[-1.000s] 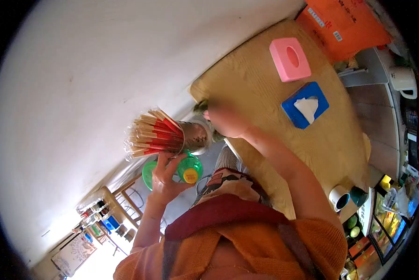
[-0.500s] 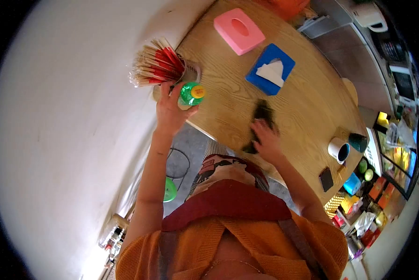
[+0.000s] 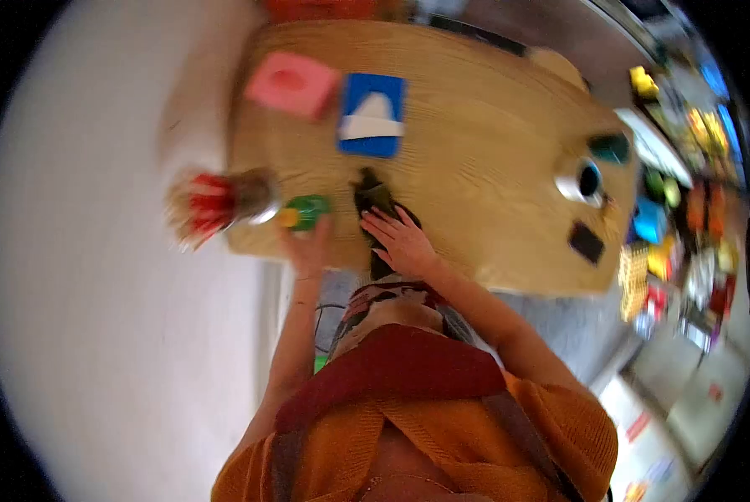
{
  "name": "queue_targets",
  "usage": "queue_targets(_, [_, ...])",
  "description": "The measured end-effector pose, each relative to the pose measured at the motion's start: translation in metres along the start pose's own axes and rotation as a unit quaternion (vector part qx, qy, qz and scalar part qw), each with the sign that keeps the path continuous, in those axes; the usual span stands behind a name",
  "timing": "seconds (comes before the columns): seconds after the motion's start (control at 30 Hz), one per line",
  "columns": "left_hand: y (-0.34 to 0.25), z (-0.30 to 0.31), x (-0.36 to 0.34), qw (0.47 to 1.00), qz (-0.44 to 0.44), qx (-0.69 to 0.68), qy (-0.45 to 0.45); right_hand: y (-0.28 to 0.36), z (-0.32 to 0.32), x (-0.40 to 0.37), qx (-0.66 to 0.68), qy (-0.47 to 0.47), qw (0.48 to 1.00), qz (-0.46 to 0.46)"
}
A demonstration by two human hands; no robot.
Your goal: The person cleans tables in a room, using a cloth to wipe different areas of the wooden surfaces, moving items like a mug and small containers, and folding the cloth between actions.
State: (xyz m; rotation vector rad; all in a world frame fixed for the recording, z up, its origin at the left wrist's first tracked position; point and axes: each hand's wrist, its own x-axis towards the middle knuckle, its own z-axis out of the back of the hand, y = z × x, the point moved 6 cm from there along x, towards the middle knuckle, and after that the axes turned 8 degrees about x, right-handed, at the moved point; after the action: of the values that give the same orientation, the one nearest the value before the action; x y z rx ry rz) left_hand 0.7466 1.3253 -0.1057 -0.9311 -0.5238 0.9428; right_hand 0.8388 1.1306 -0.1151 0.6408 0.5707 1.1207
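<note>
My left hand [image 3: 308,248] is closed around a green bottle [image 3: 312,211] with a yellow cap, near the left end of the wooden table [image 3: 484,167]. Motion blur softens the fingers there. Flat on a dark cloth [image 3: 371,191] lies my right hand [image 3: 402,244], its fingers stretched out and a little apart. Part of the cloth is hidden under the palm; one end hangs towards the table's front edge. Just left of the bottle, a container [image 3: 258,197] holds a bundle of wooden sticks with red wrapping [image 3: 208,205].
A pink tissue box [image 3: 293,84] and a blue tissue box [image 3: 396,100] with a white tissue sit further back. To the right are a white mug [image 3: 577,182], a dark green cup [image 3: 609,148] and a phone [image 3: 586,243]. A white wall [image 3: 99,251] borders the left side.
The whole view has turned, so the table lies more level. My left hand with the bottle is further from the stick container's mouth. My right hand has slid left with the cloth.
</note>
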Motion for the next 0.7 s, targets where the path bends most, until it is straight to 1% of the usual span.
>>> queue_targets(0.03, [0.002,-0.002,0.012,0.997,-0.036,0.043,0.044,-0.014,0.006,-0.031,-0.006,-0.016,0.999,-0.049])
queue_targets(0.07, [0.014,-0.002,0.024,0.988,-0.079,0.132,0.031,-0.032,0.016,-0.055,-0.021,-0.027,0.997,-0.074])
queue_targets(0.1, [0.005,-0.002,0.029,0.987,-0.104,0.117,0.029,-0.053,0.034,-0.070,-0.043,-0.041,0.995,-0.084])
queue_targets(0.13, [-0.004,0.002,0.033,0.986,-0.129,0.106,0.021,-0.075,0.055,-0.091,-0.018,-0.046,0.989,-0.139])
queue_targets(0.17, [0.001,0.004,0.035,0.984,-0.140,0.102,0.035,-0.112,0.060,-0.117,0.030,-0.154,0.978,-0.134])
queue_targets(0.2, [0.012,0.007,0.037,0.990,-0.114,0.071,0.048,-0.128,0.081,-0.136,-0.042,-0.178,0.963,-0.199])
queue_targets(0.23, [0.020,0.010,0.038,0.993,-0.087,0.040,0.062,-0.141,0.100,-0.149,-0.037,-0.234,0.933,-0.272])
queue_targets(0.27, [0.017,0.012,0.038,0.992,-0.098,0.036,0.076,-0.150,0.108,-0.156,-0.066,-0.302,0.897,-0.316])
queue_targets(0.3, [0.016,0.015,0.036,0.994,-0.078,0.021,0.075,-0.155,0.112,-0.161,-0.096,-0.365,0.855,-0.356])
queue_targets(0.33, [0.016,0.015,0.034,0.996,-0.057,0.006,0.071,-0.148,0.100,-0.153,-0.086,-0.390,0.828,-0.393])
queue_targets(0.37, [0.016,0.014,0.033,0.995,-0.066,0.001,0.079,-0.131,0.083,-0.137,-0.074,-0.415,0.800,-0.427])
queue_targets(0.43, [0.017,0.017,0.036,0.996,-0.073,0.014,0.054,-0.075,0.045,-0.103,-0.071,-0.331,0.874,-0.348])
queue_targets(0.47, [0.016,0.018,0.038,0.994,-0.070,0.054,0.058,-0.052,0.029,-0.094,-0.041,-0.252,0.921,-0.294])
queue_targets(0.5, [0.017,0.024,0.039,0.993,-0.075,0.059,0.065,-0.031,0.013,-0.090,-0.005,-0.167,0.957,-0.236])
queue_targets(0.53, [0.022,0.021,0.043,0.994,-0.053,0.059,0.074,-0.036,0.013,-0.100,-0.002,-0.173,0.955,-0.240])
queue_targets(0.57, [0.025,0.014,0.046,0.995,-0.033,0.053,0.080,-0.042,0.010,-0.112,0.006,-0.110,0.977,-0.182])
queue_targets(0.6, [0.033,0.015,0.045,0.994,-0.038,0.054,0.082,-0.044,0.006,-0.129,0.018,-0.044,0.991,-0.123])
queue_targets(0.67, [0.056,0.025,0.041,0.997,-0.052,-0.029,0.057,-0.073,0.027,-0.175,0.016,-0.049,0.988,-0.146])
queue_targets(0.7, [0.068,0.037,0.031,0.995,-0.059,0.080,0.025,-0.084,0.045,-0.201,-0.003,-0.071,0.983,-0.167])
